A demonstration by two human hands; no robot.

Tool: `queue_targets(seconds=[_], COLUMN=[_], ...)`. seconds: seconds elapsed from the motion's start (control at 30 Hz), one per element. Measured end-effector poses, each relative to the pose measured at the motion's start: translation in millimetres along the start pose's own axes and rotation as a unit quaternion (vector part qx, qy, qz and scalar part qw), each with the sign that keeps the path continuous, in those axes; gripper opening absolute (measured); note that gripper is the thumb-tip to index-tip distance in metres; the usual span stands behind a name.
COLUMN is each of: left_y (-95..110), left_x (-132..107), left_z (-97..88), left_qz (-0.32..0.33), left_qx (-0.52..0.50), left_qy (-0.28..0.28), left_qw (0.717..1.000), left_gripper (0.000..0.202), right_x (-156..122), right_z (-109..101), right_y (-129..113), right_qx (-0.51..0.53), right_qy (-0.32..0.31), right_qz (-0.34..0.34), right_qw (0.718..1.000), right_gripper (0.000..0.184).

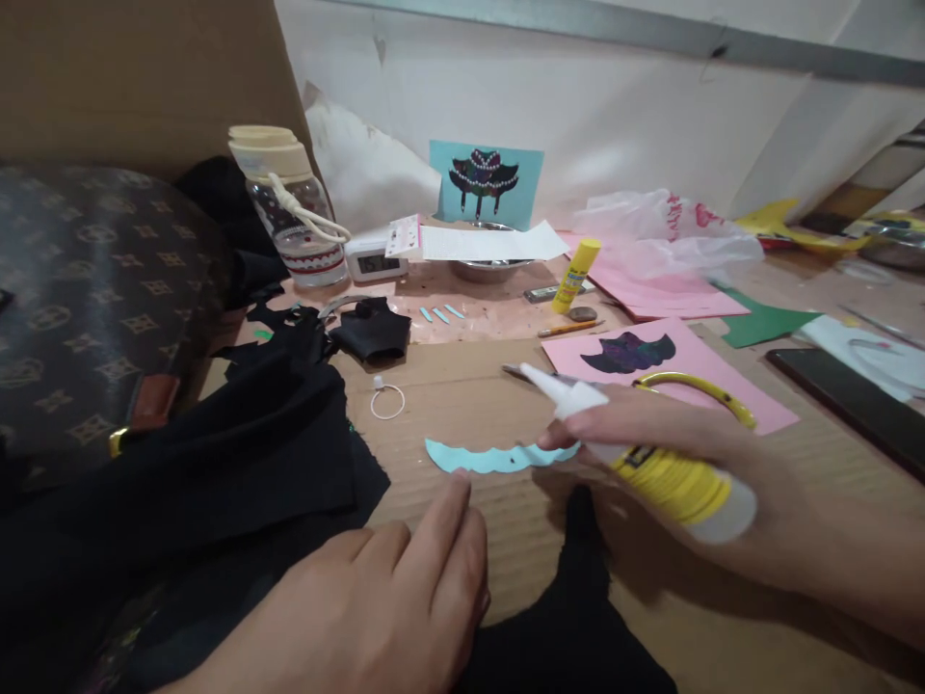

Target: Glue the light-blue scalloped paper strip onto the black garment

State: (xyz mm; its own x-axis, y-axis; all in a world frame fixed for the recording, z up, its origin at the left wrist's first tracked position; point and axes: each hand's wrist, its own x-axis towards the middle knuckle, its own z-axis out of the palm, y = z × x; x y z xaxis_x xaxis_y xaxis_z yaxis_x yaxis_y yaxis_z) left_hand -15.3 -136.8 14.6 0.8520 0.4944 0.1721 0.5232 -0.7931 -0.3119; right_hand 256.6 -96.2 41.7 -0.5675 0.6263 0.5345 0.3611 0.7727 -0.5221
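In the head view, a white wall (614, 125) rises behind a cardboard surface (462, 371). The wavy blue strip (498, 461) lies just beyond the left hand (383, 588), whose extended index finger touches its near edge. The right hand (679, 429) is clamped around a white-and-yellow bottle (679, 492), a fingertip at the strip's right end. Black fabric (289, 453) lies left of the left hand; a pink sheet (758, 405) lies beyond the right.

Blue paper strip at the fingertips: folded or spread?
Spread: the blue strip lies lengthwise across the cardboard, wavy edge showing; the left hand touches its lower edge, the right hand its right end.
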Motion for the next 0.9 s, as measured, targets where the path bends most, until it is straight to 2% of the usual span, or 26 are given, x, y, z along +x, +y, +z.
queue_targets(seconds=[0.1,0.2,0.33,0.5,0.7,0.8,0.9], left_y=[3.4,3.5,-0.9,-6.2,-5.9,-4.5,-4.0], left_x=[1.1,4.2,7.3,4.2,4.7,9.0,11.8], left_z=[5.2,5.4,0.2,-8.6,-17.2,-20.1,-19.1], left_qz=[-0.01,-0.02,0.002,0.019,0.01,0.023,0.03], left_qx=[-0.005,-0.015,-0.013,-0.032,-0.025,-0.007,-0.013], left_qy=[0.03,0.039,0.043,0.028,0.025,0.036,0.032], left_qw=[0.999,0.999,0.999,0.999,0.999,0.999,0.999], left_gripper=[0.038,0.036,0.043,0.045,0.043,0.04,0.038], right_x=[-3.2,-0.9,-1.7,-17.3,-43.8,-43.5,-37.1], right_z=[6.9,16.0,20.8,17.6,4.4,2.1,3.8], right_y=[10.4,19.9,22.0,18.0,18.9,20.0,20.4], right_qx=[-0.029,-0.011,-0.04,-0.032,-0.025,-0.036,-0.038], right_qy=[-0.053,-0.054,-0.034,0.003,-0.006,0.012,-0.004], right_qz=[-0.023,-0.006,-0.025,-0.054,-0.055,-0.078,-0.077], right_qw=[0.998,0.998,0.998,0.998,0.998,0.996,0.996], right_gripper=[0.034,0.04,0.046,0.052,0.054,0.055,0.056])
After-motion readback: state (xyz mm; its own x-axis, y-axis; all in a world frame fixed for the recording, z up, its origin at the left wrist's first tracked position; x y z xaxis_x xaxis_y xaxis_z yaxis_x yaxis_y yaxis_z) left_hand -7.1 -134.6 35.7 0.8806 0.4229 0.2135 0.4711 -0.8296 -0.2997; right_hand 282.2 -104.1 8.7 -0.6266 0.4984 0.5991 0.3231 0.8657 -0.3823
